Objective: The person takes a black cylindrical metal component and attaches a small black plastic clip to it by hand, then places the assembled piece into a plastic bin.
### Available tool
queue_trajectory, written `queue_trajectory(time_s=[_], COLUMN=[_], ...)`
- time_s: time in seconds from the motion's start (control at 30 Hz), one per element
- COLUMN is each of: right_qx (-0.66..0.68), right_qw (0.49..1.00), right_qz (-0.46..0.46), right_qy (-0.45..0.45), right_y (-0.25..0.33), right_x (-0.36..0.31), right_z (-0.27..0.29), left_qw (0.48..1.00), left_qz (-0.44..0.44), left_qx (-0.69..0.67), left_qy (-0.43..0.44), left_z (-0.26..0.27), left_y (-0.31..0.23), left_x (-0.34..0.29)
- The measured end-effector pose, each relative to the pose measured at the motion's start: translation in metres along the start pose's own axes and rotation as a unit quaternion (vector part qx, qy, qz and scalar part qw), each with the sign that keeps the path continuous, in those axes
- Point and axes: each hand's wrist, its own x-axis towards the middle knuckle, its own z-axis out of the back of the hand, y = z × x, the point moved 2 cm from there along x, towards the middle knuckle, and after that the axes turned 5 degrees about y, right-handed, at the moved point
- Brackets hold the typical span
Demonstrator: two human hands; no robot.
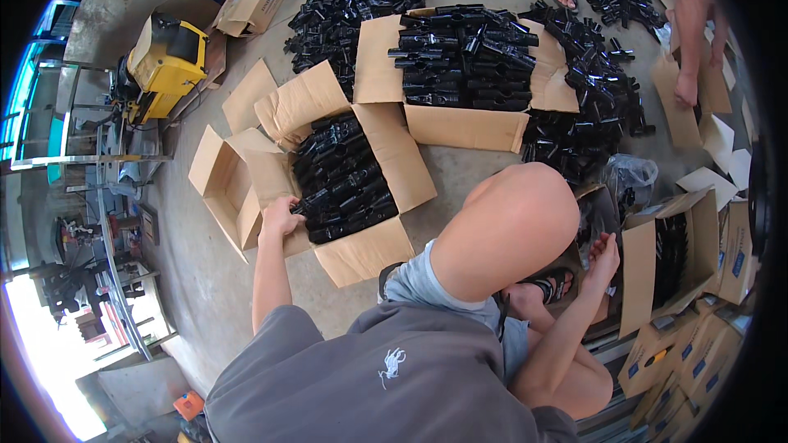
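Observation:
My left hand [281, 217] reaches over the near left side of an open cardboard box [394, 156]. Its thumb and fingers close on the end of one of the black tubular metal parts [341, 184] lying in rows inside. To the right of my raised knee, my right hand [603, 261] is closed at the edge of clear plastic lining [588, 234] in another open carton [609, 205]. My fingers partly hide what they pinch there. Beyond the left box stands a second open box [468, 125], heaped with the same black parts.
Loose black parts lie in piles [349, 12] on the floor. An empty open carton [217, 176] stands at left, near a yellow machine [168, 66]. Cartons [669, 254] crowd the right. Another person's hand [686, 89] is at a box far right.

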Motion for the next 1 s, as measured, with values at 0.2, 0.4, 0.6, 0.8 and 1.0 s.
queue_trajectory(time_s=[0.2, 0.4, 0.6, 0.8, 1.0], right_qx=[-0.072, -0.092, -0.084, -0.134, -0.49], right_qw=[0.997, 0.995, 0.995, 0.982, 0.859], right_qz=[0.009, 0.033, 0.02, 0.04, 0.135], right_qy=[-0.022, -0.023, -0.053, -0.129, 0.065], right_y=[-0.011, 0.015, 0.005, -0.021, -0.042], right_x=[0.005, -0.015, -0.007, 0.009, -0.025], right_z=[0.007, -0.005, 0.023, 0.04, -0.029], left_qw=[0.988, 0.979, 0.971, 0.97, 0.969], left_qz=[-0.104, -0.122, -0.05, -0.177, -0.124], left_qx=[0.083, 0.107, 0.168, 0.037, 0.116], left_qy=[-0.082, -0.12, -0.165, -0.163, -0.179], left_z=[-0.003, -0.008, 0.013, -0.014, -0.021], left_y=[-0.002, 0.02, -0.017, 0.019, 0.009], left_x=[0.031, 0.038, 0.051, 0.099, 0.113])
